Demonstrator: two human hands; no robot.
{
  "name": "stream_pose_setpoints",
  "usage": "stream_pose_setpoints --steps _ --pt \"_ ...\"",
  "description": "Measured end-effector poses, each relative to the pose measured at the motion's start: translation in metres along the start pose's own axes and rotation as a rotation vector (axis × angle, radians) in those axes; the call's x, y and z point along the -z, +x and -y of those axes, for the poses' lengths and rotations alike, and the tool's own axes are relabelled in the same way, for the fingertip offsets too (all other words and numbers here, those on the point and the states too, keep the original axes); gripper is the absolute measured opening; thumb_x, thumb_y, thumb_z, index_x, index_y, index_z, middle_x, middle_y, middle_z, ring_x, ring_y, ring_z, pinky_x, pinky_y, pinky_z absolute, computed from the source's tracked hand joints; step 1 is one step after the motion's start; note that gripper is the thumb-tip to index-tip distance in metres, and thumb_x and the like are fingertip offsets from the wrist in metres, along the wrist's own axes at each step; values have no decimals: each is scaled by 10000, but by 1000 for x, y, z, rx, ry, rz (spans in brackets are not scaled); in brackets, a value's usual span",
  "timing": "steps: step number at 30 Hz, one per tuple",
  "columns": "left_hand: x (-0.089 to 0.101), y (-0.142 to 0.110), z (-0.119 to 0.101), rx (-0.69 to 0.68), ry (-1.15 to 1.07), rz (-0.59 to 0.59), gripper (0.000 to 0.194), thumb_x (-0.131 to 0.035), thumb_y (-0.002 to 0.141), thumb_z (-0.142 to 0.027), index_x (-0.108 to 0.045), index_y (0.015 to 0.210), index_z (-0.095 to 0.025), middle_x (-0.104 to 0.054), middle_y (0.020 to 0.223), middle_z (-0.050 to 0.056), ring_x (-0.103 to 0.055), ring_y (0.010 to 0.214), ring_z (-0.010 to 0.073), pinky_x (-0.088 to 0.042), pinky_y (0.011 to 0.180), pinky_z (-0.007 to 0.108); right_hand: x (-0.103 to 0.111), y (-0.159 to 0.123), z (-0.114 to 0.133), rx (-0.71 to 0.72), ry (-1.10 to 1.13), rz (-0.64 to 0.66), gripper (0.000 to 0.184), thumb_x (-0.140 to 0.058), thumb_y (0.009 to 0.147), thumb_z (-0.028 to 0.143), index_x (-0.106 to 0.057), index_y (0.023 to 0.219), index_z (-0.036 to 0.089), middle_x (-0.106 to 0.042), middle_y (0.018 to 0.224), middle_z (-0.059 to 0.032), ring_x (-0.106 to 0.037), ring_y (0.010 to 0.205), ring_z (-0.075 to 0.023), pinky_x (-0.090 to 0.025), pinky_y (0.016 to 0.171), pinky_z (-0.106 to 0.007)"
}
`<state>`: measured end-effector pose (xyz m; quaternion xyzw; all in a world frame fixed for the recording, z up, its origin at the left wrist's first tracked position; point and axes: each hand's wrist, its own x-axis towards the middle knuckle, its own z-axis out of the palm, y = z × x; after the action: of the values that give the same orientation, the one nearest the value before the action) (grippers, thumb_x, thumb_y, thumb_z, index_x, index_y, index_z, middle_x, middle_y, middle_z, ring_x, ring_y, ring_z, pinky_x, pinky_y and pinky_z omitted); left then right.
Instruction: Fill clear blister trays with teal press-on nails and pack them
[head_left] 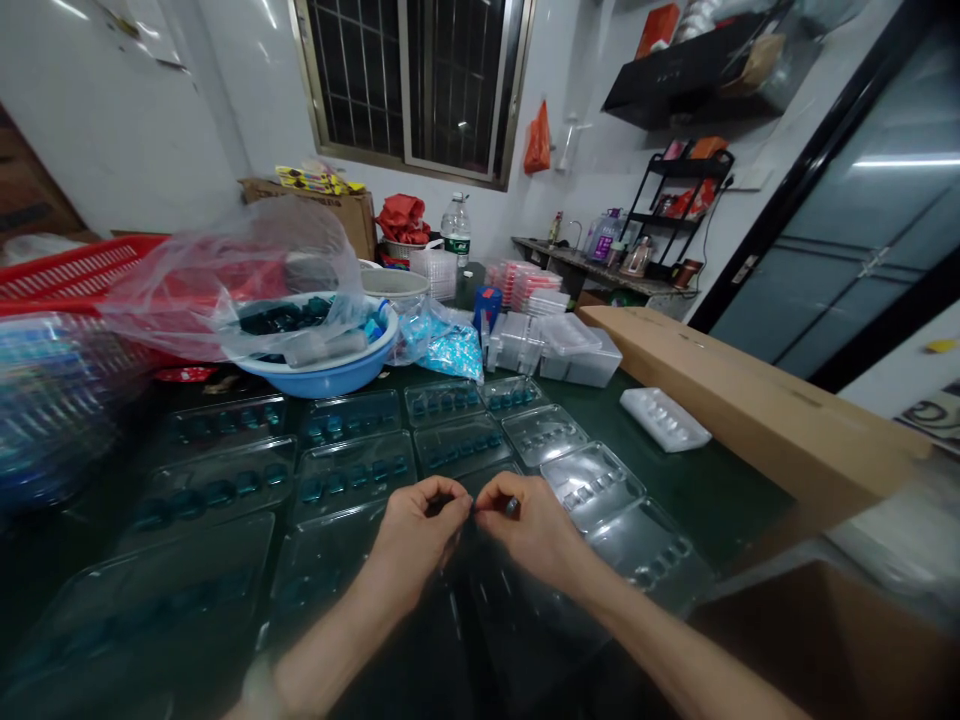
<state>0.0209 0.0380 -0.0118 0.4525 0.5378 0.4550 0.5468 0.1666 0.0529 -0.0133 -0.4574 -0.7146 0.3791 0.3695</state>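
Head view: your left hand [424, 515] and right hand [525, 515], fingertips pinched closed, anything held too small to tell; clear trays [585, 470], at least twelve, beneath and around; blue basin [330, 378], one; blue cup [487, 308], one.

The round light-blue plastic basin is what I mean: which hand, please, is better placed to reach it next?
Probably the left hand: it is nearer the basin, which sits ahead and to its left. The right hand is farther away and might have to cross the left.
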Motion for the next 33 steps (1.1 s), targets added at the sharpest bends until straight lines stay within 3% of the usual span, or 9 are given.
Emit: stream_pose_setpoints --steps 3,7,15,17,22,29,33 --pt "2 -2 -3 -53 -20 40 155 -599 687 -293 -542 662 -151 -439 433 -57 -355 337 52 -255 339 173 0 -2 2 -26 106 28 145 -536 716 162 -617 834 187 -609 728 11 -553 683 -121 -416 592 -217" --pt "4 -3 -6 -93 26 53 143 -581 703 -288 -543 676 -153 -429 443 -57 -364 351 57 -262 345 175 2 -5 6 -13 108 85 159 -512 736 160 -655 799 188 -634 733 3 -563 691 -125 -411 601 -217" --pt "-4 -2 -5 -164 222 -103 122 -587 689 -262 -565 673 -143 -449 464 -50 -364 364 55 -262 342 174 -4 -11 5 72 -40 -101 95 -536 708 137 -618 678 175 -554 648 17 -493 606 -97 -357 557 -206" --pt "-4 -3 -5 -120 162 -57 144 -581 701 -286 -574 706 -142 -446 473 -49 -372 374 60 -274 343 176 -2 -9 4 20 46 -79 82 -537 693 128 -601 655 162 -538 615 26 -477 576 -88 -346 528 -197" --pt "3 -7 -4 57 -68 197 261 -547 743 -381 -592 843 -144 -458 545 -29 -388 429 67 -265 337 166 5 -7 4 -176 336 -7 73 -550 690 190 -601 668 143 -471 510 52 -386 434 -57 -281 407 -186" --pt "5 -6 1 -39 -76 194 232 -562 749 -379 -555 736 -147 -419 492 -45 -349 406 51 -264 353 170 -2 -9 1 -267 589 -9 118 -562 695 269 -531 661 160 -391 478 73 -317 397 -47 -222 355 -179" --pt "1 -7 0 48 -155 212 213 -566 751 -368 -542 808 -164 -417 502 -46 -354 418 56 -266 354 162 -3 -8 5 -277 619 1 120 -537 715 252 -504 648 158 -362 471 76 -295 405 -39 -198 368 -176"
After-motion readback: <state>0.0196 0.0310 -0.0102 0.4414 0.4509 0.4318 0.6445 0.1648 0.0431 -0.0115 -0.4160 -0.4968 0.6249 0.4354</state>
